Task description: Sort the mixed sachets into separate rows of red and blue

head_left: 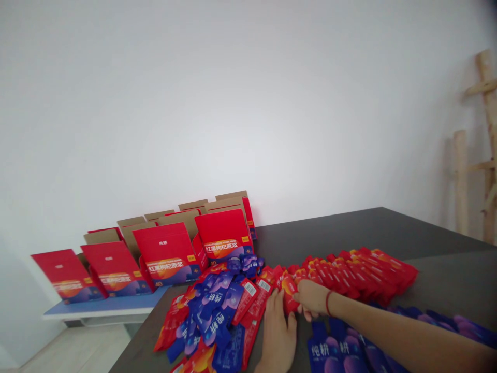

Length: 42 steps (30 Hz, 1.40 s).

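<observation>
My right hand [312, 297], with a red band at its wrist, has its fingers closed on the edge of a red pouch [288, 288] at the near end of a row. My left hand [276, 331] lies beside that pouch, its fingers stretched out and the fingertips at its left edge. Overlapping red pouches [357, 272] run in rows behind my right hand. Under my right forearm lies a row of blue pouches [330, 348], partly hidden by it. Left of my left hand, a loose pile of blue pouches [213, 305] and red pouches [173, 316] spreads across the table.
Several open red cartons [166, 254] stand in rows at the left, some on a blue-topped bench [104, 306]. The dark table [310, 228] reaches back to a white wall [248, 103]. A wooden pole frame [461, 181] leans at the far right.
</observation>
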Each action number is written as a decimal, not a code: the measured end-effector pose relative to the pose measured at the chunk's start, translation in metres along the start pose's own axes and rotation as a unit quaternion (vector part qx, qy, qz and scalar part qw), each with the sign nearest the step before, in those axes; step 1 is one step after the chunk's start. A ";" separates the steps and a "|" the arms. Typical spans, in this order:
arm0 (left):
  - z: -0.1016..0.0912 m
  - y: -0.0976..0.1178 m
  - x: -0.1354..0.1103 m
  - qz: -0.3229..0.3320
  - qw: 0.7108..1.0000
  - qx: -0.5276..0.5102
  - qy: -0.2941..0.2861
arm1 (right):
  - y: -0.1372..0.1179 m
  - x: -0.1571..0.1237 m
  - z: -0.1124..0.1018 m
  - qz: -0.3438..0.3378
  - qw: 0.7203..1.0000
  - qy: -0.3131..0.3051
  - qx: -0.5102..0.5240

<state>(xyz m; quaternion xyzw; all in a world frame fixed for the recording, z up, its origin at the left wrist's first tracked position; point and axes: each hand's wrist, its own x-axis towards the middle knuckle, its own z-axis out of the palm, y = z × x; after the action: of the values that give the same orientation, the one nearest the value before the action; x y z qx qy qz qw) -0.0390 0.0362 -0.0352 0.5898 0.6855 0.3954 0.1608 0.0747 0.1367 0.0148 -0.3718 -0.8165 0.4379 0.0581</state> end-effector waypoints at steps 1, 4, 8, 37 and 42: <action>0.003 0.002 0.001 0.002 1.000 0.020 -0.011 | -0.002 0.000 -0.001 0.006 0.999 0.003 -0.036; 0.009 0.006 0.007 0.011 0.998 0.064 -0.010 | -0.011 -0.001 -0.006 -0.001 0.987 0.054 -0.155; 0.013 0.007 0.015 0.012 0.995 0.096 0.002 | -0.027 -0.001 -0.012 -0.052 0.948 0.162 -0.269; 0.018 0.003 0.012 0.049 0.997 0.049 -0.035 | 0.015 0.000 -0.010 -0.209 0.913 0.110 -0.334; 0.014 0.005 0.012 0.072 0.997 0.023 -0.023 | 0.017 -0.003 -0.009 -0.211 0.912 0.115 -0.331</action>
<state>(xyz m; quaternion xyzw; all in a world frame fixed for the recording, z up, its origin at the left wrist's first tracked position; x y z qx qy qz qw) -0.0288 0.0522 -0.0373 0.6502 0.6463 0.3765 0.1335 0.0898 0.1467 0.0078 -0.2361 -0.9619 0.0742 0.1162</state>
